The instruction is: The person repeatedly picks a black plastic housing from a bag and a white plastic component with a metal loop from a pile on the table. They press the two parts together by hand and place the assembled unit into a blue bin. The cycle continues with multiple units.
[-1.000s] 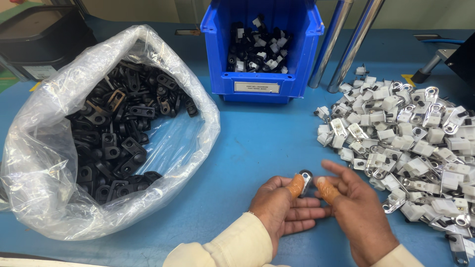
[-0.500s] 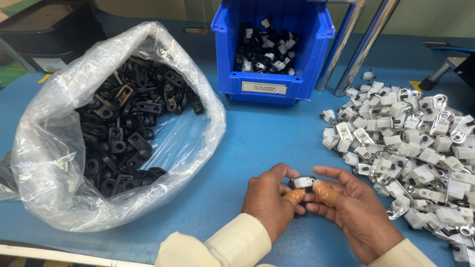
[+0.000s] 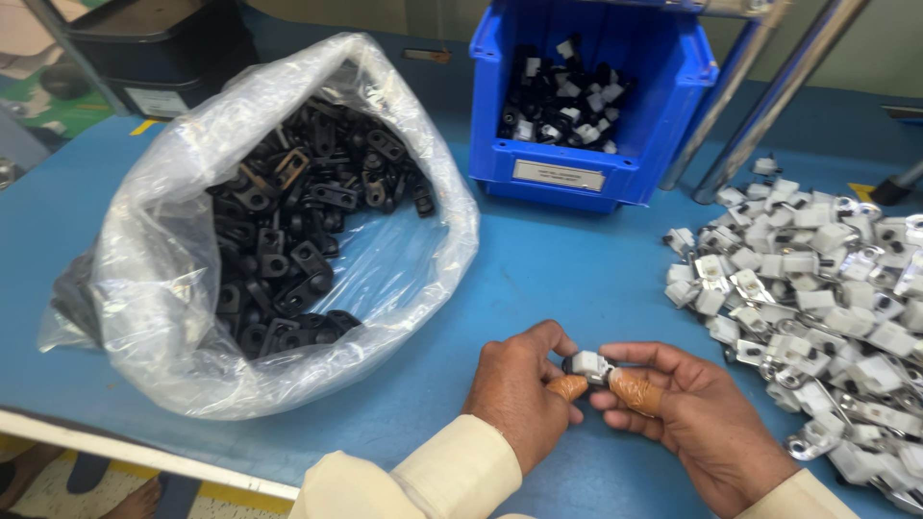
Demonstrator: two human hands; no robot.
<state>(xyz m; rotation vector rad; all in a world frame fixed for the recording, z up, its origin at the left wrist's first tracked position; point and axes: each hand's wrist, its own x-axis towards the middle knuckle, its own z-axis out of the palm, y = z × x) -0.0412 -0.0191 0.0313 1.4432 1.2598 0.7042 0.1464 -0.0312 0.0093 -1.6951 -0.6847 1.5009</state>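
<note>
Head view is showing both hands meeting low over a blue table (image 3: 577, 279). Left hand (image 3: 519, 399) and right hand (image 3: 687, 423) are pinching one small white-and-black part (image 3: 586, 365) between them, fingertips closing on it from either side; tan finger covers are sitting on the thumbs. Just beyond the right hand, a heap of white and metal pieces (image 3: 817, 298) is spreading across the table. Beyond the left hand, a clear plastic bag (image 3: 183, 288) is lying open, holding black parts (image 3: 288, 240). Farther ahead of both hands, a blue bin (image 3: 586, 106) is standing with mixed black and white pieces inside.
</note>
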